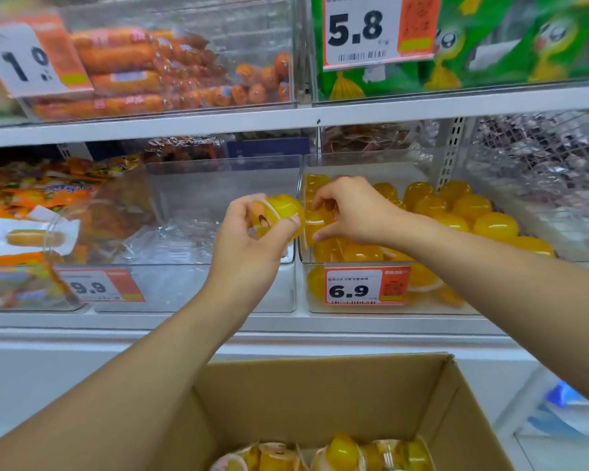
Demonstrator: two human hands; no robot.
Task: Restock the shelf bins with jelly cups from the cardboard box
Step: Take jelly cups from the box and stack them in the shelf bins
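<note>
Yellow everywhere in the head view, which is the only one. Left hand [252, 232] has its fingers [295, 222] wrapped around one jelly cup [279, 215], held on its side right at the wall between the empty middle bin [218, 178] and the jelly bin [456, 309] with the 6.9 tag [366, 286]. Right hand [347, 209] is already reaching over that bin's front left corner, fingers pinched onto a cup in the pile [315, 220], looks like it's seating or nudging one into place, though I can't tell how firm the hold is. Cardboard box [320, 385] sits below the shelf with more cups [344, 452] at the bottom.

My take on doing this bit well: the front left corner looks lower than the right side, so fill there. Set cups dome up like the ones at the back so they nest and don't roll. Bring the left cup over the divider, not into the empty bin, which has a 9.9 tag [99, 286] and is probably for something else. Don't squeeze, those film lids likely pop easily.
</note>
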